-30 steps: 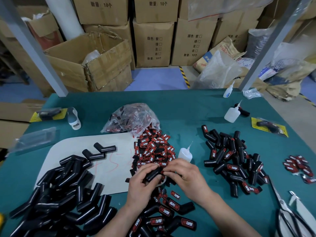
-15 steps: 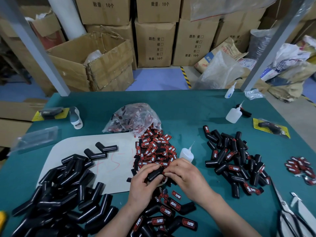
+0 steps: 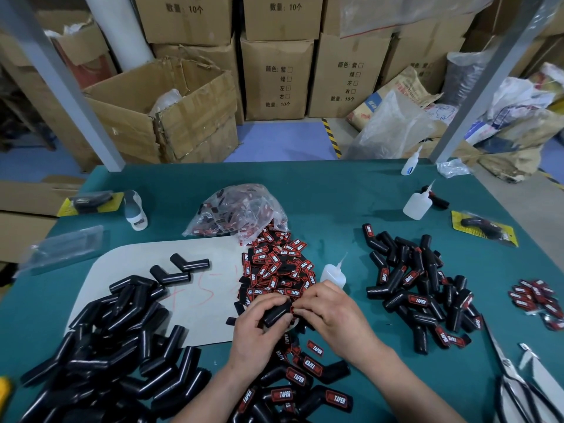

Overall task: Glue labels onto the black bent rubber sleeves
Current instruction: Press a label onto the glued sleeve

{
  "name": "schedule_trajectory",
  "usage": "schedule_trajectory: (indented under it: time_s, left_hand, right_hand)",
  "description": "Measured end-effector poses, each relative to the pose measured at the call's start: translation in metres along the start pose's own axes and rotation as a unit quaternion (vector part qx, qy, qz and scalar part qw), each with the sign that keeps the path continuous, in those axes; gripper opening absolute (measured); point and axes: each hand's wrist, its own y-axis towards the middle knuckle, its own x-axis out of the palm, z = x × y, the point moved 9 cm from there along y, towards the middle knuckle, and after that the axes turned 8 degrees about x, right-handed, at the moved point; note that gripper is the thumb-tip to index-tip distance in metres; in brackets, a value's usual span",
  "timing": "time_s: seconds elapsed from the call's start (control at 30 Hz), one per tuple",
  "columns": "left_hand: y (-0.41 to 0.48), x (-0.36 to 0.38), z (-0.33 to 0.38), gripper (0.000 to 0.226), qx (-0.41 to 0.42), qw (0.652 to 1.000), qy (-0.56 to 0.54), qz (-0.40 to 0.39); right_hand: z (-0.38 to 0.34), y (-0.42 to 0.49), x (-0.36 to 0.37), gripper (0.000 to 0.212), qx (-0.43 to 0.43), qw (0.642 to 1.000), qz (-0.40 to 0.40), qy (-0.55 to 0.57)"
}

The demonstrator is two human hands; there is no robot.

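Since little has shifted from a second ago, the left hand [image 3: 255, 329] still grips the sleeve [image 3: 276, 313] while the right hand [image 3: 333, 312] pinches its end, so pressing-on seems unfinished; labels [image 3: 274, 267] lie just beyond both hands.

The black rubber sleeves [image 3: 100, 346] heaped at near left are gleaming smooth and glossy, as is the sleeve [image 3: 276, 312] gripped in the left hand [image 3: 256, 328]. The red-and-black labels [image 3: 274, 264] are looking matt and rubbery. The bag [image 3: 241, 209] behind them is glinting as crinkled clear plastic, and the glue bottle [image 3: 331, 274] is showing translucent white plastic. The table cover [image 3: 335, 193] is looking matt teal. The scissors [image 3: 515, 383] at near right are shining as bare metal, and the far boxes [image 3: 189, 117] are showing rough brown cardboard.
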Motion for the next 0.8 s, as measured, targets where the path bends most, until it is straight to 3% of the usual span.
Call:
schedule_trajectory:
  time_s: [0.6, 0.67, 0.73, 0.8]
  left_hand:
    - [0.0, 0.001, 0.001, 0.024, -0.012, 1.0, -0.027, 0.01]
    - [-0.001, 0.0, -0.002, 0.032, -0.034, 0.998, -0.054, 0.02]
    - [0.0, -0.005, -0.004, 0.043, -0.053, 0.995, -0.068, 0.047]
    - [0.001, -0.011, -0.007, 0.039, -0.072, 0.992, -0.074, 0.071]
  right_hand:
    - [-0.003, -0.002, 0.002, 0.012, -0.037, 0.998, 0.029, -0.031]
    - [0.004, -0.001, 0.0, 0.013, -0.005, 0.999, 0.038, 0.005]
    - [0.022, 0.001, -0.006, 0.014, 0.091, 0.991, 0.059, 0.084]
    - [0.042, -0.001, -0.006, 0.008, 0.204, 0.965, 0.061, 0.151]
